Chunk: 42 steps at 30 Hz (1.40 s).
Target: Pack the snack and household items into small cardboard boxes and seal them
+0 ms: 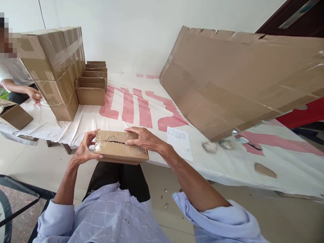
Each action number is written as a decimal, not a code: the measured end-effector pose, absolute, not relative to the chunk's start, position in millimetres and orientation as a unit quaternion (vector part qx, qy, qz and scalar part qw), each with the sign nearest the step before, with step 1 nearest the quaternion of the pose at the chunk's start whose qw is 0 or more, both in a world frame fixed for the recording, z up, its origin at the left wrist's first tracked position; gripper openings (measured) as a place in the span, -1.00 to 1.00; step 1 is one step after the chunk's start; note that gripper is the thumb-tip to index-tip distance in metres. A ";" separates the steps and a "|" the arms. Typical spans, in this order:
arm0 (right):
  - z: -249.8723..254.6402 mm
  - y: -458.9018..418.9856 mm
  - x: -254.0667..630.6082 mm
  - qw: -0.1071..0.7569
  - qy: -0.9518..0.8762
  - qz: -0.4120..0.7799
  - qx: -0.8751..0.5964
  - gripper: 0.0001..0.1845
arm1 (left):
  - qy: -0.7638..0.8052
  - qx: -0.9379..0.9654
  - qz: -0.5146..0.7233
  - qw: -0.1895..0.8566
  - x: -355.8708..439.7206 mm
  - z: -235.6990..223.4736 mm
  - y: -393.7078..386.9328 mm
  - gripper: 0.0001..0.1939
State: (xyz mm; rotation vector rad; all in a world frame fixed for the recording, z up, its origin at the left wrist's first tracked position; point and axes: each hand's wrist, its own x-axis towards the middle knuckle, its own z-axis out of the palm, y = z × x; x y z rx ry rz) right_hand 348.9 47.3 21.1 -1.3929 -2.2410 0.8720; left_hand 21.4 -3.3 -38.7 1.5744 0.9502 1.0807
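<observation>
I hold a small flat cardboard box (118,148) taped over its top, above my lap at the table's near edge. My left hand (84,148) grips the box's left end, thumb underneath and fingers curled over the top corner. My right hand (141,137) lies across the top right of the box, fingers pressed flat on the tape seam. A torn jagged strip shows along the seam.
A white cloth with red letters covers the table (141,111). A stack of taped boxes (54,64) and a row of open small boxes (91,86) stand at the far left. A big flattened carton (235,77) leans at the right. A paper sheet (180,141), tape rolls (210,146) and another person's hand (34,93) are nearby.
</observation>
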 end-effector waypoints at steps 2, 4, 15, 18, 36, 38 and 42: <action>23.1 50.3 346.9 0.168 -0.808 0.295 -0.482 -0.38 | 0.389 0.646 0.440 0.487 21.1 -38.8 -2.2 -0.05; 23.3 51.9 345.5 0.167 -0.834 0.259 -0.458 -0.43 | 0.391 0.646 0.439 0.487 20.9 -38.5 -1.5 -0.04; 0.7 45.0 353.9 0.254 -0.888 0.130 -0.361 -0.59 | 0.396 0.674 0.442 0.440 23.2 -38.5 -3.7 -0.06; -1.8 45.8 357.5 0.273 -0.883 0.141 -0.354 -0.61 | 0.405 0.675 0.450 0.421 26.5 -37.5 -5.5 -0.02; -29.1 39.7 420.2 0.361 -0.753 0.270 -0.479 -0.53 | 0.405 0.699 0.437 0.396 69.2 -52.9 -13.1 0.18; -31.9 38.7 423.5 0.370 -0.738 0.282 -0.489 -0.50 | 0.409 0.705 0.444 0.373 72.9 -44.9 -15.7 0.14; -35.8 38.3 420.6 0.381 -0.718 0.308 -0.494 -0.49 | 0.415 0.716 0.459 0.323 74.5 -27.4 -20.6 0.08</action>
